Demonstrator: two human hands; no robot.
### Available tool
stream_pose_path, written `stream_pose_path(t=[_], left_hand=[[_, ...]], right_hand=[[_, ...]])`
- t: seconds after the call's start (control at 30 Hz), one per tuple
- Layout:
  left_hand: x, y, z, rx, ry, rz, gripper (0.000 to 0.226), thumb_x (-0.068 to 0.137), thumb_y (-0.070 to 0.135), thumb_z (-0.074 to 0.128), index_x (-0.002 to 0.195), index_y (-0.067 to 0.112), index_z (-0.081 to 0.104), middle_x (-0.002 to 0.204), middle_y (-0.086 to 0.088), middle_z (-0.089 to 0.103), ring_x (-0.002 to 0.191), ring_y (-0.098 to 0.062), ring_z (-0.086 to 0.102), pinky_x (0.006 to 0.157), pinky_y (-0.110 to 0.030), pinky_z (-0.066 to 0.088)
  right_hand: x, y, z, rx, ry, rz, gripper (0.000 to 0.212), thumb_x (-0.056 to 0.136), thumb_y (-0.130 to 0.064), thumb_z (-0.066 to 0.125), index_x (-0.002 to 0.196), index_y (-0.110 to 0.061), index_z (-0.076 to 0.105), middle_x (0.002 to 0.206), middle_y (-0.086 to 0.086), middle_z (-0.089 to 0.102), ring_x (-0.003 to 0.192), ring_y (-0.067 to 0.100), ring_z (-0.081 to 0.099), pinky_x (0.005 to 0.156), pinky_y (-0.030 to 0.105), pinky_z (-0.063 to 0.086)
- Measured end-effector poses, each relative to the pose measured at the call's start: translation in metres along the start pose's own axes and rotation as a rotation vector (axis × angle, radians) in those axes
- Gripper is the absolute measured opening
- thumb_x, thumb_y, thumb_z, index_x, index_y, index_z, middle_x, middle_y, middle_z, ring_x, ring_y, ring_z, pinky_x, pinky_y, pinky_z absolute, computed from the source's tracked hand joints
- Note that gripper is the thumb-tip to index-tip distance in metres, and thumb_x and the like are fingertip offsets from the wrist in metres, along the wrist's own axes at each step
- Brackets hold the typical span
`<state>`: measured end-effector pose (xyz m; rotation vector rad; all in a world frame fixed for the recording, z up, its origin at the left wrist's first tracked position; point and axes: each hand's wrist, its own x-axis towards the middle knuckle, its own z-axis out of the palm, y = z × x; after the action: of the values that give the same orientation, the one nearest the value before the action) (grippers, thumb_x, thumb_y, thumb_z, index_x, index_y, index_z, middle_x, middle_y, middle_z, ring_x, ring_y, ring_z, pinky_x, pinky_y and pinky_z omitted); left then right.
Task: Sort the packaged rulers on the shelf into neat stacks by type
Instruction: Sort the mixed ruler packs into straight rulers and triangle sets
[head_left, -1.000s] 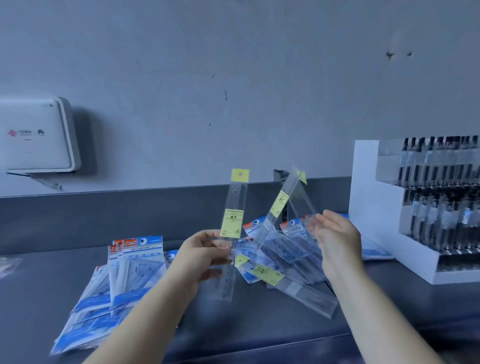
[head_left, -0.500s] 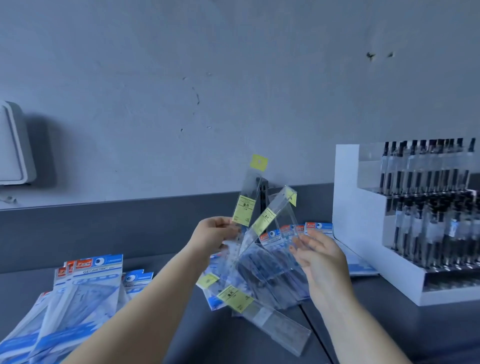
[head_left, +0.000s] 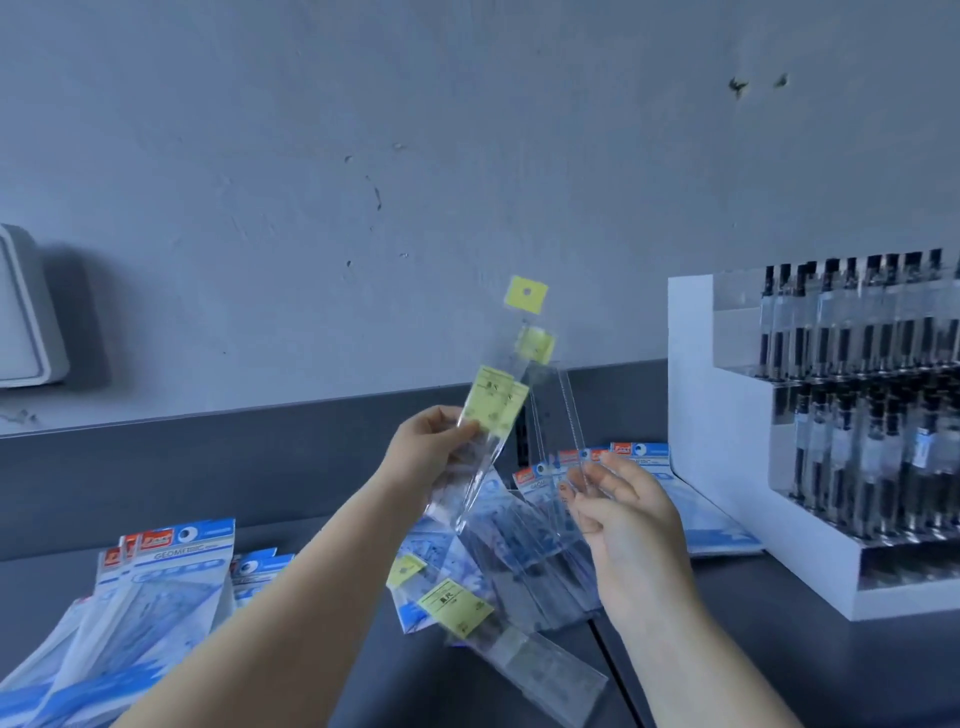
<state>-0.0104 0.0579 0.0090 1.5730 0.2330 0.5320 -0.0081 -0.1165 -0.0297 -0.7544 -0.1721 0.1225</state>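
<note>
My left hand (head_left: 434, 457) pinches two clear straight-ruler packets (head_left: 485, 431) together, thumb in front and fingers behind, holding them upright and tilted slightly to the right above the dark shelf (head_left: 322, 561). A second ago this hand held only one such packet; now a second one with the same yellow label and yellow hang tab sits almost squarely against it, so a matched pair is forming in my grip. My right hand (head_left: 621, 512) has let that second packet go across; its fingers curl around the lower edge of a clear packet (head_left: 558, 441) standing just to the right of the pair, though the plastic is too transparent to tell its type for certain.

Below my hands lies a jumbled heap (head_left: 519, 571) of clear and blue-printed packets, with one more yellow-labelled straight ruler (head_left: 498, 639) lying flat at the front. At the left edge, a fan of blue geometry-set packets (head_left: 156, 587) rests on the shelf. At the right stands a white display rack of pens (head_left: 841, 426).

I judge the straight rulers are being gathered first; the heap is mostly unsorted
</note>
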Motion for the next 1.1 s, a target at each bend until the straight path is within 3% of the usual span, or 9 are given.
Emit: stream_pose_path(t=[0.1, 0.27, 0.43, 0.53, 0.6, 0.67, 0.77, 0.93, 1.1], left_hand=[[-0.015, 0.024, -0.014, -0.100, 0.095, 0.064, 0.014, 0.088, 0.003, 0.060, 0.077, 0.010, 0.056, 0.067, -0.005, 0.066, 0.043, -0.012, 0.063, 0.041, -0.022, 0.050], [-0.067, 0.044, -0.080, -0.140, 0.203, 0.122, 0.009, 0.089, 0.001, 0.058, 0.082, 0.008, 0.057, 0.076, -0.007, 0.067, 0.043, -0.013, 0.063, 0.042, -0.022, 0.052], [-0.136, 0.051, -0.166, -0.129, 0.339, 0.130, 0.004, 0.086, 0.000, 0.060, 0.086, 0.004, 0.059, 0.072, -0.006, 0.068, 0.050, -0.015, 0.066, 0.049, -0.028, 0.057], [-0.183, 0.054, -0.220, -0.119, 0.460, 0.133, 0.006, 0.085, -0.001, 0.061, 0.084, 0.005, 0.059, 0.071, -0.006, 0.065, 0.050, -0.012, 0.064, 0.046, -0.026, 0.055], [-0.217, 0.057, -0.257, -0.092, 0.544, 0.143, 0.007, 0.085, 0.000, 0.061, 0.083, 0.006, 0.058, 0.075, -0.007, 0.064, 0.052, -0.011, 0.064, 0.046, -0.025, 0.054], [-0.252, 0.059, -0.292, -0.068, 0.619, 0.149, 0.006, 0.085, 0.000, 0.062, 0.085, 0.006, 0.059, 0.080, -0.008, 0.066, 0.059, -0.014, 0.064, 0.050, -0.027, 0.057], [-0.299, 0.060, -0.340, -0.040, 0.715, 0.154, 0.005, 0.085, 0.000, 0.061, 0.084, 0.005, 0.060, 0.082, -0.009, 0.068, 0.061, -0.013, 0.066, 0.051, -0.027, 0.057], [-0.354, 0.057, -0.406, -0.029, 0.835, 0.144, 0.005, 0.086, -0.001, 0.060, 0.084, 0.004, 0.059, 0.073, -0.007, 0.064, 0.055, -0.013, 0.067, 0.048, -0.028, 0.057], [-0.362, 0.056, -0.453, -0.035, 0.853, 0.119, 0.005, 0.087, 0.000, 0.059, 0.085, 0.004, 0.058, 0.077, -0.010, 0.063, 0.053, -0.014, 0.067, 0.045, -0.025, 0.054]], right_hand=[[-0.004, 0.001, 0.013, -0.006, -0.070, 0.026, 0.051, 0.082, 0.028, 0.039, 0.120, -0.004, 0.050, 0.101, 0.010, 0.059, 0.082, 0.013, 0.061, 0.067, 0.019, 0.055], [-0.036, 0.022, 0.061, -0.100, -0.255, 0.094, 0.052, 0.083, 0.025, 0.040, 0.125, -0.002, 0.050, 0.102, 0.008, 0.062, 0.083, 0.017, 0.063, 0.074, 0.024, 0.051], [-0.093, 0.070, 0.126, -0.178, -0.443, 0.181, 0.052, 0.083, 0.025, 0.037, 0.117, -0.009, 0.056, 0.093, 0.006, 0.057, 0.076, 0.015, 0.059, 0.073, 0.020, 0.055], [-0.138, 0.104, 0.166, -0.220, -0.554, 0.255, 0.050, 0.085, 0.022, 0.040, 0.117, -0.013, 0.059, 0.095, 0.005, 0.053, 0.077, 0.013, 0.058, 0.076, 0.024, 0.054], [-0.170, 0.127, 0.191, -0.211, -0.614, 0.320, 0.045, 0.087, 0.020, 0.039, 0.104, -0.014, 0.063, 0.095, 0.006, 0.050, 0.075, 0.012, 0.058, 0.084, 0.028, 0.053], [-0.204, 0.148, 0.215, -0.196, -0.663, 0.388, 0.042, 0.088, 0.019, 0.038, 0.093, -0.015, 0.063, 0.090, 0.006, 0.047, 0.066, 0.011, 0.059, 0.079, 0.025, 0.053], [-0.250, 0.176, 0.245, -0.103, -0.699, 0.536, 0.035, 0.088, 0.018, 0.037, 0.091, -0.008, 0.061, 0.089, 0.010, 0.050, 0.066, 0.018, 0.057, 0.057, 0.017, 0.051], [-0.304, 0.214, 0.281, 0.011, -0.704, 0.681, 0.027, 0.087, 0.019, 0.040, 0.089, 0.000, 0.059, 0.082, 0.008, 0.053, 0.064, 0.016, 0.054, 0.072, 0.028, 0.054], [-0.321, 0.245, 0.307, -0.024, -0.696, 0.646, 0.027, 0.087, 0.018, 0.041, 0.086, -0.002, 0.059, 0.090, 0.009, 0.055, 0.077, 0.023, 0.056, 0.055, 0.020, 0.056]])
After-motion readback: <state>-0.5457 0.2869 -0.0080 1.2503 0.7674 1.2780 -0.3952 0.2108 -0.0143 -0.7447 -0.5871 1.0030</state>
